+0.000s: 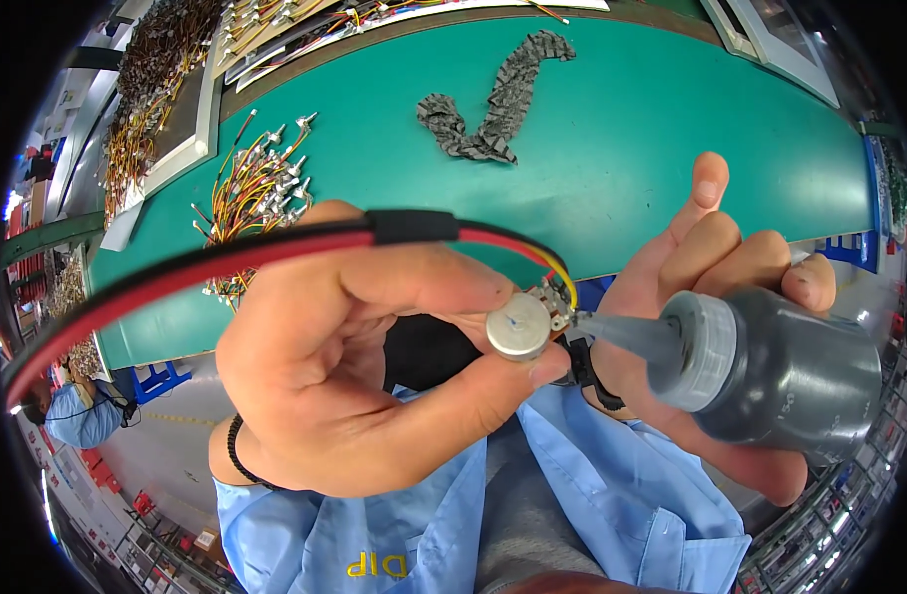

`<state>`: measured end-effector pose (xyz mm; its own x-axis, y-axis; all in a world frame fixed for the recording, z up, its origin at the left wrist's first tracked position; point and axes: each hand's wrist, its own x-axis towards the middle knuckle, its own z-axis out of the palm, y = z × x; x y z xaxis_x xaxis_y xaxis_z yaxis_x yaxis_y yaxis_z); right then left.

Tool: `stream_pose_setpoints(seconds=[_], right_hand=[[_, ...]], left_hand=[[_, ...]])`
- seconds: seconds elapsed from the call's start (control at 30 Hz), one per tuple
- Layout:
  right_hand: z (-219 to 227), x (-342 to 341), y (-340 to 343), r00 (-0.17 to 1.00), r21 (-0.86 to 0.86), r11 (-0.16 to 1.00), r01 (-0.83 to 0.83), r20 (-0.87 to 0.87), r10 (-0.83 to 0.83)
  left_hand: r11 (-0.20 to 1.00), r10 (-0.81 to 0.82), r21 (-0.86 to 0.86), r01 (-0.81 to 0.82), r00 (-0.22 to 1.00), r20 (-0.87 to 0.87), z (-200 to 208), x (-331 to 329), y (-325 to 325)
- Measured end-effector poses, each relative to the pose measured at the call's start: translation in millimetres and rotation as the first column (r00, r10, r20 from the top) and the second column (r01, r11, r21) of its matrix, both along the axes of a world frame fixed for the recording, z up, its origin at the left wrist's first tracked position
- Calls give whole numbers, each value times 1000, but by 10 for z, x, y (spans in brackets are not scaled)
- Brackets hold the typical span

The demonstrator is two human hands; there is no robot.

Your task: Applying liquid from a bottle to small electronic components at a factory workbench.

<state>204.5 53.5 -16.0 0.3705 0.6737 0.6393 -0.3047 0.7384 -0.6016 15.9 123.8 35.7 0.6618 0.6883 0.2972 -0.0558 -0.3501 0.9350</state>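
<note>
Between thumb and fingertips, my left hand (315,386) pinches a small potentiometer (518,328) with a round silver metal back. Its terminals face right, and red, yellow and black wires (275,249) run from them, through a black sleeve, over the hand toward the left. My right hand (716,257) is wrapped round a squeeze bottle (795,371) with dark contents and a translucent cap, its index finger stretched up. The bottle lies tilted on its side, and its tapered nozzle points left at the terminals. The tip appears to touch them or nearly so; any liquid there cannot be made out.
A green table (374,129) lies beyond my hands, with a heap of wired potentiometers (265,178) at left and a crumpled dark grey strip (498,109) farther back. Trays of wired parts (161,89) stand far left. A person in blue (82,411) is at the left edge.
</note>
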Motion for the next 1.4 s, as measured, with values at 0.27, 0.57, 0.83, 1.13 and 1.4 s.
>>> stream_pose_setpoints(seconds=[0.27, 0.57, 0.83, 1.13, 1.4], right_hand=[[-31, -11, 9, 981, 59, 993, 101, -173, -89], [129, -195, 9, 935, -116, 928, 354, 60, -349], [59, -146, 68, 979, 19, 985, 172, -114, -169], [65, 1, -5, 994, -10, 994, 105, 8, -105], [-26, -28, 47, 971, 79, 984, 158, -193, -140]], left_hand=[[999, 35, 8, -35, 999, 15, 11, 41, -17], [994, 56, -92, -54, 998, 17, 15, 40, -38], [995, 27, -97, -22, 998, 53, -21, 50, -25], [992, 26, -124, -26, 1000, 3, 30, 52, -37], [987, 16, -160, -6, 998, 58, -26, 28, -41]])
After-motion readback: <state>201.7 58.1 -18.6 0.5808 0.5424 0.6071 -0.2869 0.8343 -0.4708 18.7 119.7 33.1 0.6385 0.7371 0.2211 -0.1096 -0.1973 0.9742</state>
